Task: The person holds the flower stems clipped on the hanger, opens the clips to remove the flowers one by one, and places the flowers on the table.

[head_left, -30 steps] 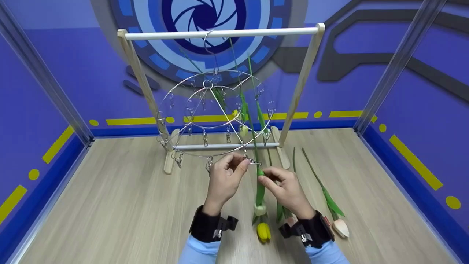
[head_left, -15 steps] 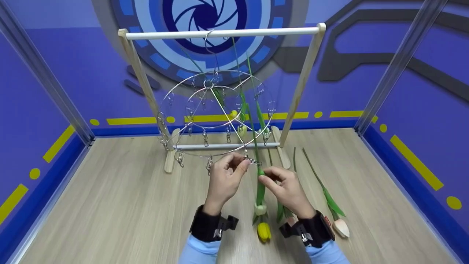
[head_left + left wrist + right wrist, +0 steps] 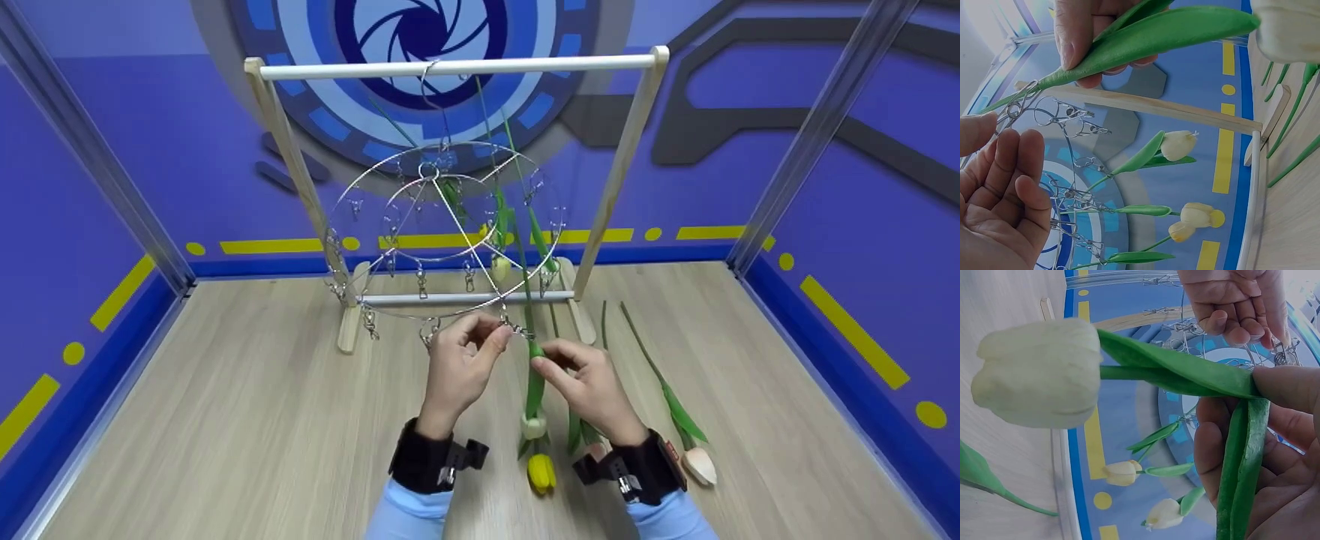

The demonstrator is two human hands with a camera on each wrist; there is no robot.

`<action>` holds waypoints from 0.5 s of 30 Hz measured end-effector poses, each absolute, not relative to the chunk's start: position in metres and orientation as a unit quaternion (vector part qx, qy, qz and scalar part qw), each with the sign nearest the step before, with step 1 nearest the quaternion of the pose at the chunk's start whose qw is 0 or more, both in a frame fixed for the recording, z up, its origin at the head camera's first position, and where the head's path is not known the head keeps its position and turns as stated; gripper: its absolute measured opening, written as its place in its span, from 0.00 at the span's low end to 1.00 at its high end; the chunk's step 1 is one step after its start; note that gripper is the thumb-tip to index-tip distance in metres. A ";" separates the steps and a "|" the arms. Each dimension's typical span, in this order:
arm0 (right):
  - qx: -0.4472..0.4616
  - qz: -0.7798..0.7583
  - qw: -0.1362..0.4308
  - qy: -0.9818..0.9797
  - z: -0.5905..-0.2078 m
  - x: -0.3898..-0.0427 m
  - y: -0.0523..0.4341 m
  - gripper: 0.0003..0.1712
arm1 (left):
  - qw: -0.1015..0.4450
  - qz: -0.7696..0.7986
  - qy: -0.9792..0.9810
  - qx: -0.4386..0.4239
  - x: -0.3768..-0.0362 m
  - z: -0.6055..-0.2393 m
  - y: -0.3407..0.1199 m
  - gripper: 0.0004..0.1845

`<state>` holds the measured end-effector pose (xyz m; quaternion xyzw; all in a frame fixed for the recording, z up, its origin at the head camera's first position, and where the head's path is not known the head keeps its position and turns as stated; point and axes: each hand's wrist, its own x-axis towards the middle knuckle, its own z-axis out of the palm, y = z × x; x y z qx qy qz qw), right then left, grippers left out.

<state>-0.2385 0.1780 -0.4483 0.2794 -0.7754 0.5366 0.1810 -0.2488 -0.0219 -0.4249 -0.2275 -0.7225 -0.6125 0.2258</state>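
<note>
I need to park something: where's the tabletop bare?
Bare: tabletop between left wall, rack's left foot and left hand; also between pale pink tulip and right wall. Crowded: around the right hand, its white tulip and the yellow tulip.

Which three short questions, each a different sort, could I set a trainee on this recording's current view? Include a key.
1. True or false: the left hand pinches a metal clip.
2. Choose: the right hand holds the white tulip by its (A) bloom, (B) leaf base, (C) stem tip.
3. Fill in: the clip hanger hangs from the ____ bar of the rack.

Key: 1 true; 2 B; 3 upper.
</note>
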 end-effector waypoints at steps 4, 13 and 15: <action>0.276 0.537 0.180 -0.776 -0.448 -0.238 0.178 0.06 | 0.228 -0.616 -0.720 -0.225 -0.249 -0.424 -0.022 0.05; 0.273 0.537 0.180 -0.777 -0.448 -0.239 0.179 0.05 | 0.222 -0.616 -0.723 -0.221 -0.248 -0.425 -0.022 0.05; 0.273 0.537 0.180 -0.777 -0.448 -0.239 0.179 0.05 | 0.224 -0.618 -0.721 -0.222 -0.248 -0.424 -0.022 0.05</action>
